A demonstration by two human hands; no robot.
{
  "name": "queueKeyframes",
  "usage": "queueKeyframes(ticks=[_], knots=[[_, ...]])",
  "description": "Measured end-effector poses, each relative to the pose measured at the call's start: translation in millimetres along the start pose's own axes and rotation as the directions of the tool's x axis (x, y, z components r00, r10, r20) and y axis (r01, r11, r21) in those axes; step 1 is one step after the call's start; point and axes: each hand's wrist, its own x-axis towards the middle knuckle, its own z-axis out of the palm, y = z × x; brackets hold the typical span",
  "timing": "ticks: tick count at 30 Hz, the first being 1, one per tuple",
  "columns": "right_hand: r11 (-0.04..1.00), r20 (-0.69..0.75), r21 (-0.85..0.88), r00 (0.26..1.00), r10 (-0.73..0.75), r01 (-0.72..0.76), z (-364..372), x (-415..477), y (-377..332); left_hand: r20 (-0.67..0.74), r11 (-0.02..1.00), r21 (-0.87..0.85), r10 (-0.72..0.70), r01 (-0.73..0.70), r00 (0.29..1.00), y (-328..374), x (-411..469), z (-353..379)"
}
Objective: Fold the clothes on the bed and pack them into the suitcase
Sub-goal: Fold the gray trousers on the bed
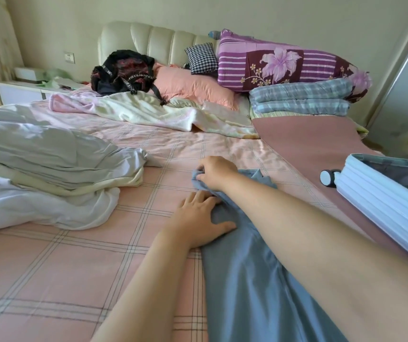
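A grey-blue garment (pixel 252 280) lies stretched along the pink checked bed sheet (pixel 74 267), running from the bottom edge up to the middle. My left hand (pixel 198 220) rests flat on the garment's left side, fingers spread. My right hand (pixel 214 172) reaches across and pinches the bunched far end of the garment. A light blue suitcase (pixel 380 201) lies open at the right edge of the bed, its dark lining showing. A heap of pale grey and white clothes (pixel 45 169) sits at the left.
Near the headboard lie a black backpack (pixel 124 72), a salmon pillow (pixel 195 87), a checked cushion (pixel 201 58), a purple floral quilt (pixel 284 62) and a folded plaid blanket (pixel 299 99). A mauve mat (pixel 306 144) lies under the suitcase. A white nightstand (pixel 20 91) stands at the far left.
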Motion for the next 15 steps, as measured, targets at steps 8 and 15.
queueKeyframes(ticks=[8,15], knots=[[0.970,-0.096,0.219,0.987,0.130,-0.106,3.8,32.2,12.4,0.174,0.991,0.096,-0.109,0.094,0.979,-5.4,2.6,-1.3],[0.976,-0.150,0.171,0.976,0.161,-0.135,-15.8,-21.1,68.0,0.040,0.992,0.093,-0.084,0.080,0.996,16.4,7.2,-10.8]])
